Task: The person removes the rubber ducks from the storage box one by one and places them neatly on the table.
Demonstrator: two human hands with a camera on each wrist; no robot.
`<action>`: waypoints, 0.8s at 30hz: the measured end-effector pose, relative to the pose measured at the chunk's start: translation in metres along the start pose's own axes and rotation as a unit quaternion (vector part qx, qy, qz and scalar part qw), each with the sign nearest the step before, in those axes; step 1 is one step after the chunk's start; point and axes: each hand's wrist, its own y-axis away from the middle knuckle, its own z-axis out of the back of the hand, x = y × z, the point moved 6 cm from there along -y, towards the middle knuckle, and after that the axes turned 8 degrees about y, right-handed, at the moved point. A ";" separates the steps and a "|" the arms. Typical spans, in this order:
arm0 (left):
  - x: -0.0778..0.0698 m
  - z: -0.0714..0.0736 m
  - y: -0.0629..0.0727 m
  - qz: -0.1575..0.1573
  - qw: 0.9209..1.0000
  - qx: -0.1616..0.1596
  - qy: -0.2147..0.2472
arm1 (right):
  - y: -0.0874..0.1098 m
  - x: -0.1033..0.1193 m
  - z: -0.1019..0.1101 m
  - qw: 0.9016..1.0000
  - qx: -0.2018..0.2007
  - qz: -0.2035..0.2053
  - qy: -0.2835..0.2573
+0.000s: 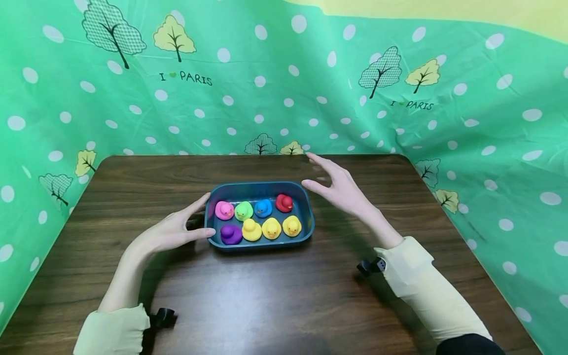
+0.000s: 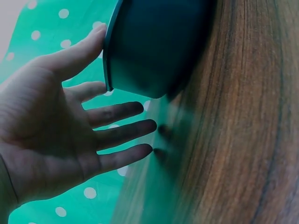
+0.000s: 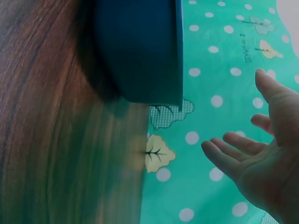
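A dark blue rectangular tray (image 1: 262,248) holds several small rubber ducks in two rows. At the back are a pink duck (image 1: 224,210), a green duck (image 1: 244,211), a blue duck (image 1: 264,208) and a red duck (image 1: 284,203). A purple duck (image 1: 231,234) sits front left beside three yellow ducks (image 1: 271,229). My left hand (image 1: 179,229) is at the tray's left end, its thumb and a fingertip at the rim, the fingers spread and fairly straight in the left wrist view. Off the tray's right end, my right hand (image 1: 341,190) hovers with fingers extended, apart from the rim.
The tray stands on a dark brown wooden table (image 1: 266,301). A green polka-dot cloth (image 1: 284,93) with printed trees hangs behind and along both sides. Each sleeve has a small black device at the wrist, the left one (image 1: 164,318) close above the table.
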 end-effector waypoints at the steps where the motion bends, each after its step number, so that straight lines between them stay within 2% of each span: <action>1: 0.000 0.000 0.000 0.001 1.000 0.002 0.001 | 0.000 0.002 -0.001 1.000 0.003 0.002 0.002; 12: 0.000 0.000 0.004 -0.008 1.000 0.013 0.004 | -0.005 0.018 -0.013 0.998 0.062 0.003 0.004; 19: 0.000 0.000 0.002 -0.005 1.000 0.018 0.003 | -0.007 0.026 -0.023 0.995 0.099 0.008 0.028; 24: 0.001 0.000 0.003 -0.002 1.000 0.019 0.001 | -0.009 0.032 -0.033 0.991 0.123 0.027 0.047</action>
